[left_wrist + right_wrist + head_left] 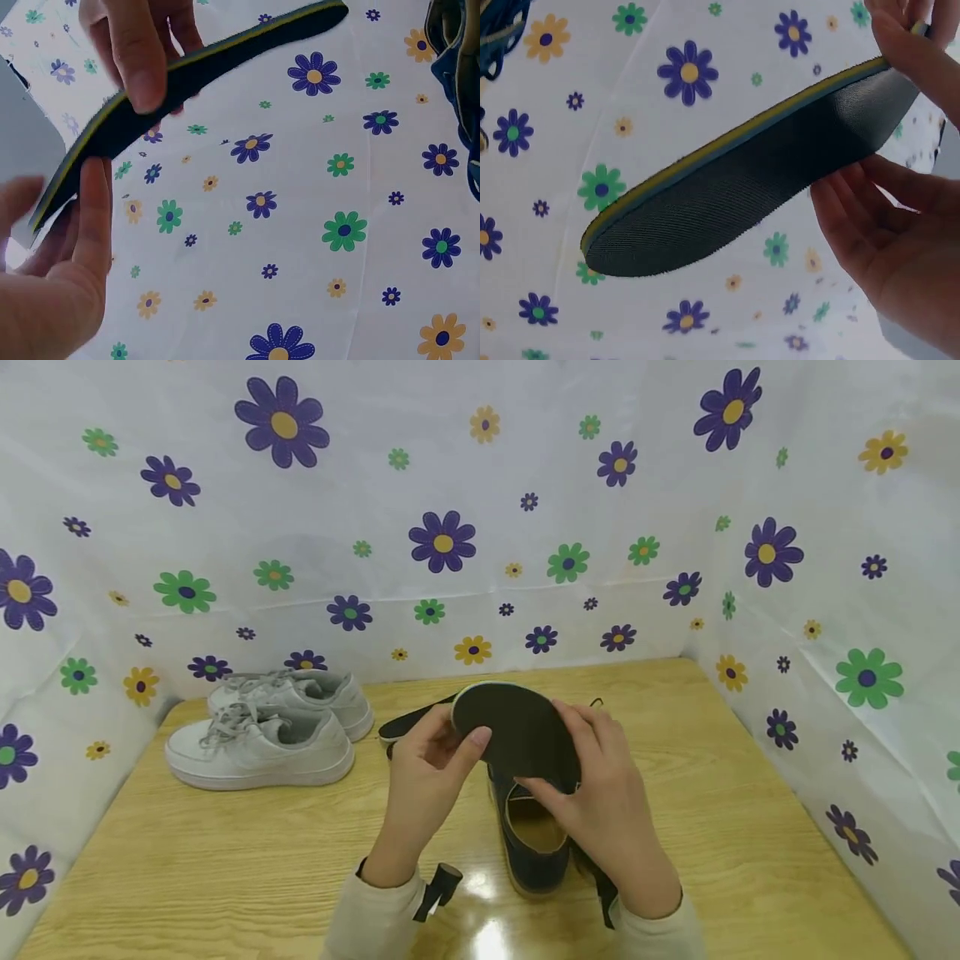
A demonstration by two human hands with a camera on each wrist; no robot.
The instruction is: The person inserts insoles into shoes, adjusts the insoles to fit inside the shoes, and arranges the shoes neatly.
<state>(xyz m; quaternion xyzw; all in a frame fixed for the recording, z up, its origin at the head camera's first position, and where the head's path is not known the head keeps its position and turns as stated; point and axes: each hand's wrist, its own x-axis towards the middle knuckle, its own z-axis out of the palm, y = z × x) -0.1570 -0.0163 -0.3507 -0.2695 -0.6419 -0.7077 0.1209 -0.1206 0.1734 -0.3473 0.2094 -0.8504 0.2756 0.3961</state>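
Note:
Both hands hold up a dark shoe insole [517, 727] with a thin yellow and blue layered edge, seen side-on in the left wrist view and from its mesh face in the right wrist view. My left hand [423, 785] pinches one end, its thumb on the dark face. On the other side, my right hand [611, 802] grips the insole by its edge, thumb low and fingers on the far rim. Below the insole stands a dark blue shoe [538, 868] with a tan inside; the insole and right hand hide part of it.
White lace-up sneakers [258, 760] stand as a pair at the back left of the wooden table [247, 868]. Partly behind the left hand lies a dark flat thing [405, 723] with a pale edge. Flower-printed cloth [480, 477] hangs around the back and sides.

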